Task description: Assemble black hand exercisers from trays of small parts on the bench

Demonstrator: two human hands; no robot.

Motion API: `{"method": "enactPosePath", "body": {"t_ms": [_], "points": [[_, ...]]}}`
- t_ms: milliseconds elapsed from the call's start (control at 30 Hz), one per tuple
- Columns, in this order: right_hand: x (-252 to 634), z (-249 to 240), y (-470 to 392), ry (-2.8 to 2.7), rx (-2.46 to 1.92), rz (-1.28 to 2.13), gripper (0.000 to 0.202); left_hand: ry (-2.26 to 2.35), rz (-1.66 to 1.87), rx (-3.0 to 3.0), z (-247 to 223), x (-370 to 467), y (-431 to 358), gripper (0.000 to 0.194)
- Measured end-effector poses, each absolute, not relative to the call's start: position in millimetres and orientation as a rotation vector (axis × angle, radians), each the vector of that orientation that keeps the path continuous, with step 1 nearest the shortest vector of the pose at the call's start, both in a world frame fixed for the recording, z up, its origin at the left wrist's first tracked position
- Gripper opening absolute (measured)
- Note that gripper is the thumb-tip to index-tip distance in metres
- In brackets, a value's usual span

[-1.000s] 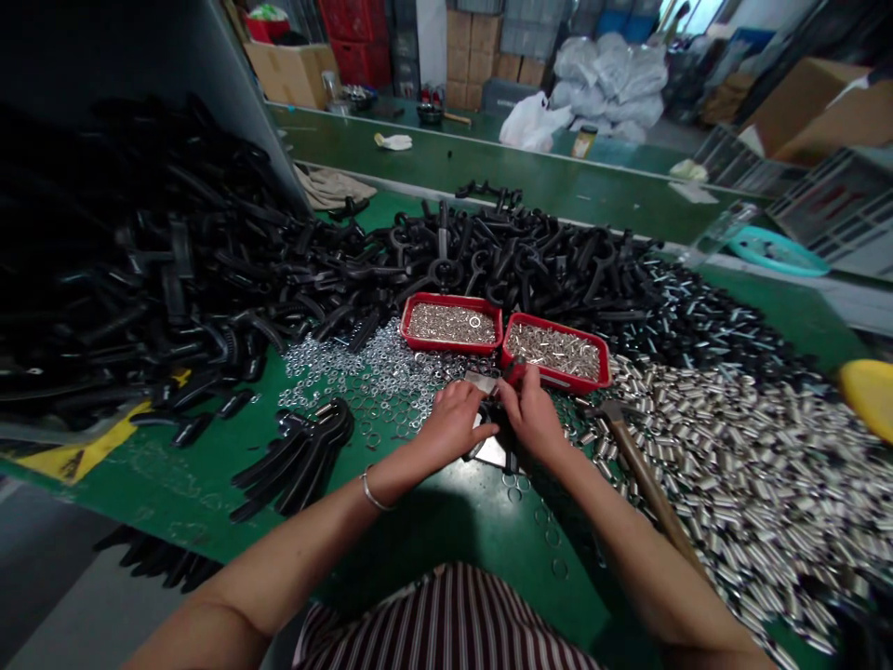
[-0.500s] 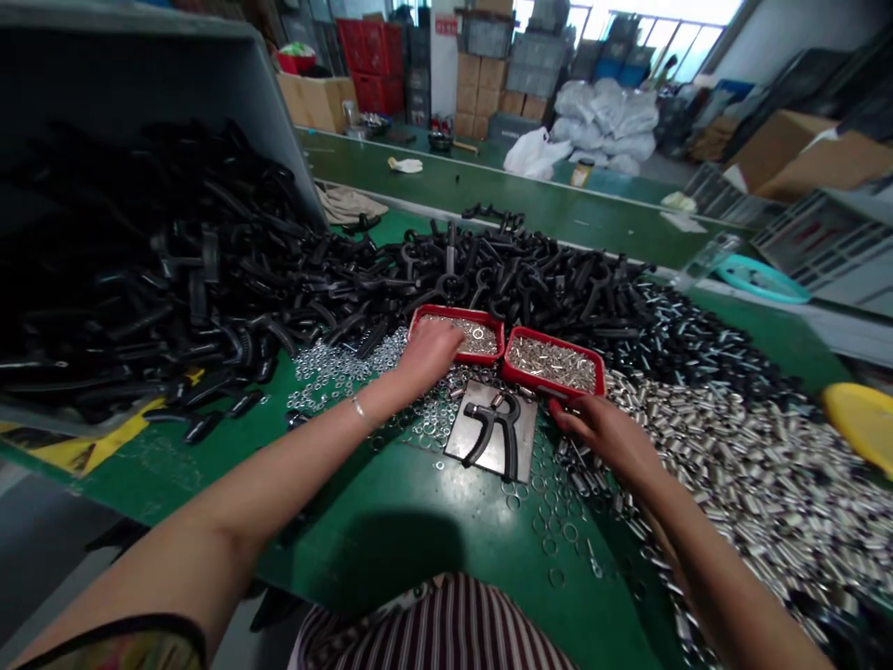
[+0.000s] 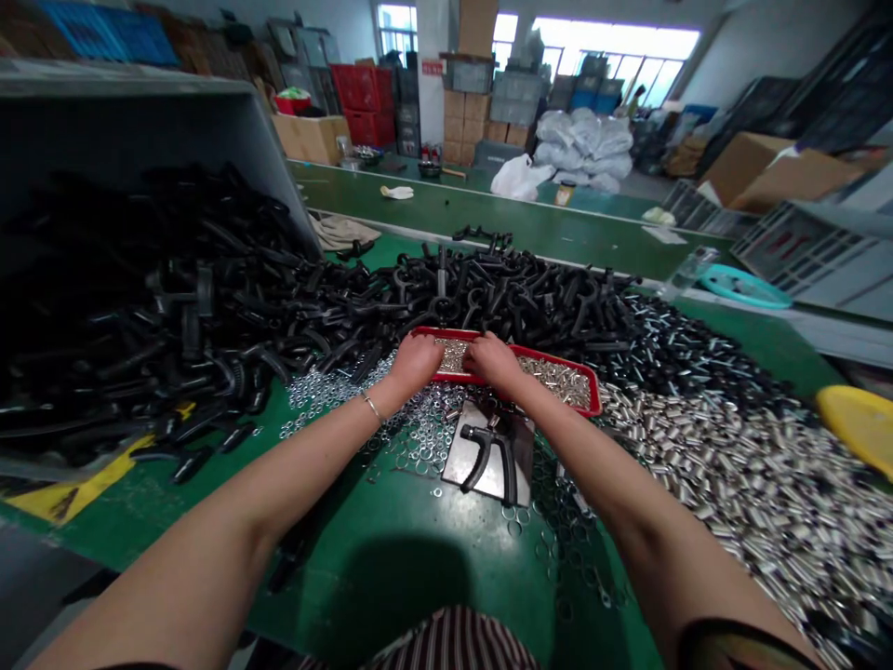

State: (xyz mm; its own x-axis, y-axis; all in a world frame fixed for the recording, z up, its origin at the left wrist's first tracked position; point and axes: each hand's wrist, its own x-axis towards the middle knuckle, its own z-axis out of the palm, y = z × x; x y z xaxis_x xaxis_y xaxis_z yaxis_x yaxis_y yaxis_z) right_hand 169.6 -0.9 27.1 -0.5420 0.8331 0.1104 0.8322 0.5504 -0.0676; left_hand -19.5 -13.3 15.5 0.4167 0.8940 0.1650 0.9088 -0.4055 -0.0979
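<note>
My left hand (image 3: 417, 361) is at the left end of a red tray (image 3: 457, 377) of small metal parts, its fingers curled down into them. Over the same tray's right end is my right hand (image 3: 490, 359), fingers bent together at the parts. What either hand pinches is too small to make out. Partly behind my right wrist stands a second red tray (image 3: 595, 395), holding small silvery pins. Closer to me, a black plastic handle piece with two curved legs (image 3: 512, 475) lies on a square metal plate (image 3: 457, 456).
Black handle parts (image 3: 446, 288) heap up behind the trays and spill from a grey bin (image 3: 279, 140) at left. Silver metal sleeves (image 3: 698, 447) and dark screws (image 3: 698, 335) cover the right side. Loose rings (image 3: 419, 437) lie left of the plate.
My right hand has moved left and away from me, from the right tray's near edge to the left tray. My left hand stays at the left tray. The view has tilted up slightly.
</note>
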Motion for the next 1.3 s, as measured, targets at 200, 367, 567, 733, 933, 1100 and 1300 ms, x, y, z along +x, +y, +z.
{"method": "enactPosePath", "body": {"t_ms": [200, 367, 567, 733, 933, 1100, 1300], "points": [[169, 12, 7, -2.584, -1.460, 0.037, 0.013, -1.774, -0.352, -2.526, 11, -27, -2, 0.028], [168, 2, 3, -2.449, -1.466, 0.082, 0.019, -2.050, -0.883, -2.581, 16, -30, 6, 0.021], [179, 15, -1, -2.228, -1.444, 0.244, 0.015, -2.436, -1.382, -2.632, 39, -23, -17, 0.017], [228, 21, -69, -1.871, -1.346, 0.585, 0.011, -2.573, -1.940, -2.756, 58, -33, -87, 0.021], [254, -3, -151, -1.887, -1.384, 0.904, 0.010, -2.727, -1.897, -2.909, 27, -19, -166, 0.025], [244, -9, -159, -1.914, -1.469, 0.862, 0.012, -2.736, -1.937, -3.018, 4, 2, -182, 0.025], [241, -19, -153, -2.129, -1.371, 0.531, 0.016, -2.564, -1.552, -2.956, 11, -16, -174, 0.021]]}}
